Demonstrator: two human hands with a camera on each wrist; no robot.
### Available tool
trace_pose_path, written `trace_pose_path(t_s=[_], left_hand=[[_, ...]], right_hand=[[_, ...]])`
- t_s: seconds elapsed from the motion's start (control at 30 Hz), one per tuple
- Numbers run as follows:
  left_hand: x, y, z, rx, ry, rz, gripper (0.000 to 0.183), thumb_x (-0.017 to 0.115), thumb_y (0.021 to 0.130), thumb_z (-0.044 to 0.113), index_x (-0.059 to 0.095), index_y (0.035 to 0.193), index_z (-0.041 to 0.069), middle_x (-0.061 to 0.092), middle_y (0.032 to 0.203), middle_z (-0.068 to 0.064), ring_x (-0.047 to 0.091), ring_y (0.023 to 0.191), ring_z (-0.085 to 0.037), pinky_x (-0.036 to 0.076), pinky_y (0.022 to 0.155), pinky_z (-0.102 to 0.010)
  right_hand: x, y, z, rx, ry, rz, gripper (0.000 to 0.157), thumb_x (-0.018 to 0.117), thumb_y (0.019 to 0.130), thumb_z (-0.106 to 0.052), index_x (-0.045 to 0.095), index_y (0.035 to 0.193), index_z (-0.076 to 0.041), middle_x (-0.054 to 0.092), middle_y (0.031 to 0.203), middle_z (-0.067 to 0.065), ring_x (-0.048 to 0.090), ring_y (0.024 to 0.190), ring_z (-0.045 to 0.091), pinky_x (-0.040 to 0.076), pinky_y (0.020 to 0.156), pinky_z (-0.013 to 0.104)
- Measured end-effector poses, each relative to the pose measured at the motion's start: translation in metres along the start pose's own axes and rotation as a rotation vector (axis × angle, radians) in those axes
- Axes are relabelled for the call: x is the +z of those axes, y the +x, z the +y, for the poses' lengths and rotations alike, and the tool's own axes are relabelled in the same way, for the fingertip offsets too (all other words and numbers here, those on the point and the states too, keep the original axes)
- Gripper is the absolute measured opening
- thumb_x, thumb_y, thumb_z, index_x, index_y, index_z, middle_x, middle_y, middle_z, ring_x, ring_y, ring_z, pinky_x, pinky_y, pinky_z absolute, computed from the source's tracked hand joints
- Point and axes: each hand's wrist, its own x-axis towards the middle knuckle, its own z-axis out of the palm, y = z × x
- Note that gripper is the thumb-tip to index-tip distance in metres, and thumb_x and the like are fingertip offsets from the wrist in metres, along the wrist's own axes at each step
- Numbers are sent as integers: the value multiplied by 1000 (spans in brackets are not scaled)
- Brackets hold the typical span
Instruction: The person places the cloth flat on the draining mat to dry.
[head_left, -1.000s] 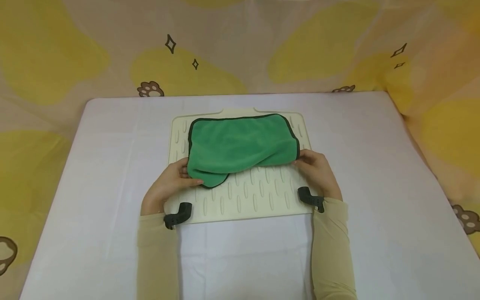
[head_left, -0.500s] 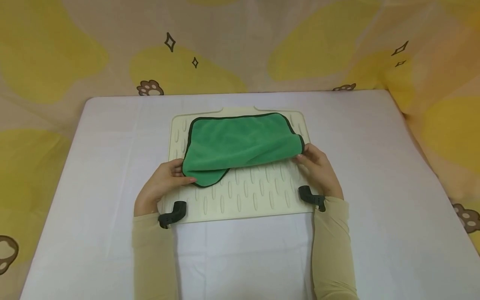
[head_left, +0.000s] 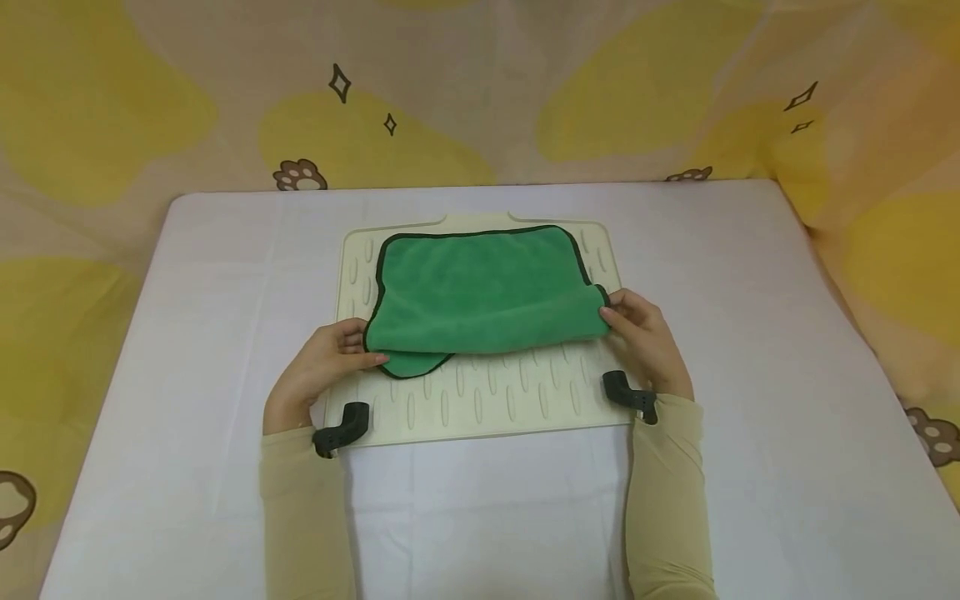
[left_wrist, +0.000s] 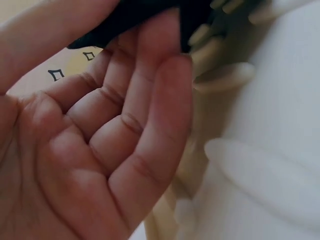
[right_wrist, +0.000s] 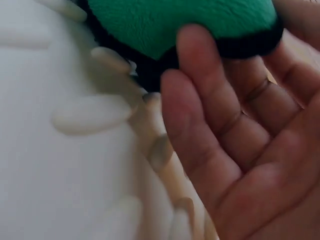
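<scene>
A green cloth (head_left: pixel 480 283) with a dark edging lies folded over toward the front on a cream ridged mat (head_left: pixel 487 400). At its front left corner my left hand (head_left: pixel 321 367) pinches the edge between thumb and fingers. My right hand (head_left: pixel 647 337) pinches the cloth's right end, thumb on top. The left wrist view shows curled fingers (left_wrist: pixel 145 115) against the dark edging, most of the cloth out of sight. In the right wrist view the fluffy green cloth (right_wrist: pixel 150 25) rests against the fingertips. A lower flap of the cloth sticks out under the fold at the front left.
The mat lies on a table with a white cover (head_left: pixel 750 375). Behind it hangs a yellow and beige patterned curtain (head_left: pixel 450 100). Black wrist mounts (head_left: pixel 343 429) sit on both sleeves.
My left hand has moved left, drawing the cloth's front left corner outward. My right hand has shifted slightly right with its end, and the front fold now hangs straighter and smoother.
</scene>
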Motion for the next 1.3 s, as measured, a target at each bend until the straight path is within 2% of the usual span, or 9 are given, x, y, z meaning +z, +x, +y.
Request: trace_pose_path(t_s=[0.1,0.23,0.33,0.47,0.63,0.73,0.97,1.1,1.3], left_hand=[[0,0,0,-14,11,-22,51,73,82,10,51,124,-9,64,110,-17,62,91,-4,45,83,-17],[0,0,0,-12,11,-46,52,72,84,11,50,128,-8,63,114,-19,61,94,-3,43,87,-16],[0,0,-1,3,7,-50,52,71,85,10,51,129,-8,63,114,-20,61,94,-2,42,87,-16],[0,0,-2,15,4,-51,48,70,85,8,53,126,-10,66,108,-19,61,90,-2,43,85,-15],[0,0,-4,22,-6,-50,45,69,84,6,55,123,-12,68,102,-16,62,86,-3,44,82,-16],[0,-1,-3,29,-9,-48,44,69,84,6,55,122,-13,69,99,-14,63,84,-3,45,81,-16],[1,-1,-3,45,-21,-41,40,69,84,4,57,117,-14,70,95,-12,64,80,-5,48,76,-18],[1,-1,-2,47,-20,-39,39,69,84,4,57,117,-14,70,94,-10,64,79,-5,48,76,-18],[2,-2,0,44,-26,-32,38,69,84,4,57,115,-15,70,93,-11,65,76,-8,49,74,-20]], right_hand=[[-5,-3,0,53,-59,-89,15,64,91,-11,60,105,-7,63,91,-2,57,85,10,45,77,20],[-10,-5,1,118,-70,-236,42,70,84,-2,55,123,-4,64,109,3,60,99,14,48,83,23],[-10,-4,1,138,-64,-282,56,72,79,5,49,130,1,62,116,7,60,104,16,50,84,25],[-7,-3,-1,126,-116,-269,52,71,80,3,50,128,6,63,113,8,61,99,16,50,83,25],[-2,-3,-5,20,-192,-237,21,64,88,-1,62,107,9,59,97,2,51,89,13,43,78,20],[-1,-2,-3,-31,-170,-224,11,61,89,2,63,95,11,52,92,1,45,88,15,39,77,21],[-3,-2,1,-42,-126,-186,21,61,90,-1,63,107,12,58,115,-2,49,109,16,39,93,21],[-4,-2,1,-20,-150,-167,21,61,91,-4,65,106,9,61,111,1,51,104,12,39,92,19],[-3,-1,-1,42,-196,-128,33,61,93,-12,60,118,10,66,106,-5,56,106,7,40,94,18]])
